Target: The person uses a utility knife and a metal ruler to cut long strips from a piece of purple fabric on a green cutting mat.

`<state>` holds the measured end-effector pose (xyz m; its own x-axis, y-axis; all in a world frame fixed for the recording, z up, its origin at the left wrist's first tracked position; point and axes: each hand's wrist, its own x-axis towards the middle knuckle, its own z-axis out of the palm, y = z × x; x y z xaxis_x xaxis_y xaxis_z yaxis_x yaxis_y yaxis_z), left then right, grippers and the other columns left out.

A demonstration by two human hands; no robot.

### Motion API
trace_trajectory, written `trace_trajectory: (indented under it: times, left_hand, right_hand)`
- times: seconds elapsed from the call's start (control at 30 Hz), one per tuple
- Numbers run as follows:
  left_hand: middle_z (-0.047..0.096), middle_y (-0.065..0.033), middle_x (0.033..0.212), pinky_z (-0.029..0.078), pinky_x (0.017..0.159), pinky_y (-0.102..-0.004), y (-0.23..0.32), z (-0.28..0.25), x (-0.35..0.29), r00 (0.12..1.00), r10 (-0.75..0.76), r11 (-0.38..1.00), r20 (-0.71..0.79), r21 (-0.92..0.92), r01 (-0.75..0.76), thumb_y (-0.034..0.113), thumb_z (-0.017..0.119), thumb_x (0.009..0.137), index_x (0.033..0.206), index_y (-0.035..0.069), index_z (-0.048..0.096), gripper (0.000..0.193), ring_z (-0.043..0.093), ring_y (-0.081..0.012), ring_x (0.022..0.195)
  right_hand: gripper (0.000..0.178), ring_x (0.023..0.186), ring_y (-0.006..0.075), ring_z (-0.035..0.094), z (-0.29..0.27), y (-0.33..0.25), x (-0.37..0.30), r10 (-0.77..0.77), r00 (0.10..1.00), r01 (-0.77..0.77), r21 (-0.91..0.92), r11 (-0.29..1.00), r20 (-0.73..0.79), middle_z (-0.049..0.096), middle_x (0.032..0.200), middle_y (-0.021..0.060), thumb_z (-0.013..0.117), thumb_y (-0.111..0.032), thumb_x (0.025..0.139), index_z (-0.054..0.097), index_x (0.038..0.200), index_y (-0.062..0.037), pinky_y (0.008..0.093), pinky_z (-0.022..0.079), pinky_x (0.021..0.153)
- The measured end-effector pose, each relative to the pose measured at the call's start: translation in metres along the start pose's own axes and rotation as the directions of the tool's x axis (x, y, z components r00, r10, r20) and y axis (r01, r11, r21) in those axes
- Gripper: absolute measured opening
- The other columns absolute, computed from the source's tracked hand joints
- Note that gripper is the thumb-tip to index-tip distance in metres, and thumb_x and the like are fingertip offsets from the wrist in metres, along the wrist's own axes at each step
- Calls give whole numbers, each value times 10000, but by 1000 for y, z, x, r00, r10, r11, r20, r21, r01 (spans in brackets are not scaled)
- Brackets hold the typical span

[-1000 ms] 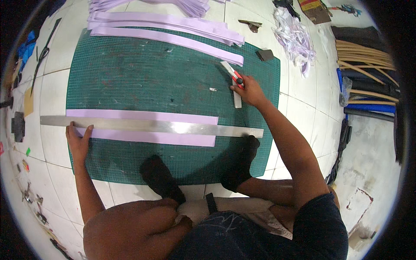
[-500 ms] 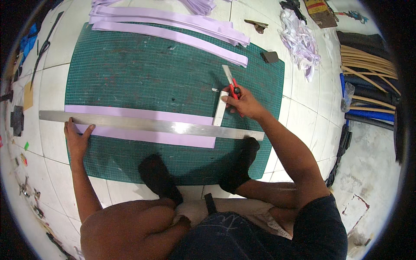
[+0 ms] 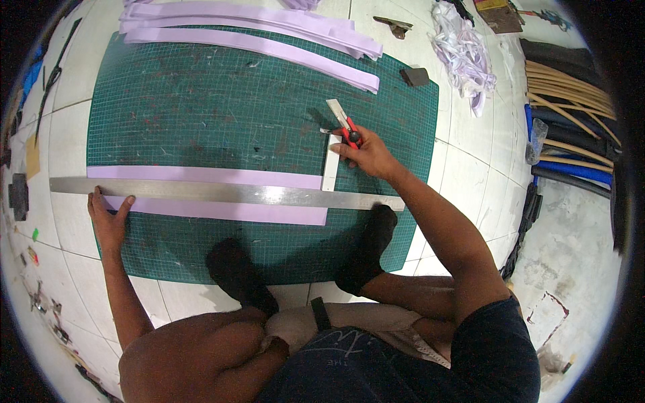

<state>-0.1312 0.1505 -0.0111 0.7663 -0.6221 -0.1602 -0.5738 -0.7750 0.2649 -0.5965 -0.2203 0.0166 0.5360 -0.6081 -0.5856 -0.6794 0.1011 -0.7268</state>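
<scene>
A long metal ruler (image 3: pixel 222 191) lies across a flat lilac strip (image 3: pixel 222 210) on the green cutting mat (image 3: pixel 201 107). My left hand (image 3: pixel 111 218) is at the ruler's left end, thumb and fingers spread, fingertips at its lower edge and on the strip. My right hand (image 3: pixel 368 156) is closed around a red utility knife (image 3: pixel 351 134) with its blade extended up and left. Between the thumb and fingers of that same hand is a white bar (image 3: pixel 332 168), its lower end by the ruler's upper edge, near the strip's right end.
Stacked lilac strips (image 3: pixel 248 23) lie along the mat's far edge. A dark block (image 3: pixel 414 77) sits at its far right corner. Tangled pale scraps (image 3: pixel 463 50) and a metal clamp-like tool (image 3: pixel 393 27) are on the tiled floor. My socked feet (image 3: pixel 235 272) rest at the near edge.
The whole view has shifted a little. My right hand, with the knife and white bar, has moved slightly left, and the knife blade tilts further left. My left hand keeps its place at the ruler.
</scene>
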Motion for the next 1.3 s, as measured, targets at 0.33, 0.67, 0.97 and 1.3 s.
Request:
trace_trajectory:
  times: [0.33,0.67,0.97,1.3]
  left_hand:
    - [335,-327,1489,335,1137,-491,7,-1,-7,1000,1,997,20,-82,1,448,818,764,1450,-79,362,978,332,-448,1403]
    - [426,-294,1453,303,1129,-510,11,18,-9,936,-94,995,-340,-68,76,398,640,919,1368,-9,513,619,391,-427,1374]
    - [443,-232,1463,281,1122,-521,16,29,-13,875,-144,988,-463,-118,100,258,586,946,1365,38,528,476,387,-387,1386]
    - [427,-240,1480,260,1143,-522,18,20,-13,878,-222,962,-423,-244,125,234,626,919,1337,34,522,475,366,-396,1410]
  right_hand:
    - [479,685,86,548,0,8,8,-37,999,37,0,999,5,581,816,-11,783,-293,873,583,1240,-58,261,462,563]
    - [347,549,90,555,43,-111,30,-21,999,21,-7,1000,-29,634,791,29,734,-252,896,603,1138,-41,233,441,451]
    - [389,804,150,661,257,-259,136,-258,956,212,281,936,139,659,974,83,725,-221,912,575,1185,11,285,544,618]
    - [334,659,157,653,377,-305,187,-355,920,331,158,931,166,663,815,76,738,-190,861,581,1096,-11,305,519,500]
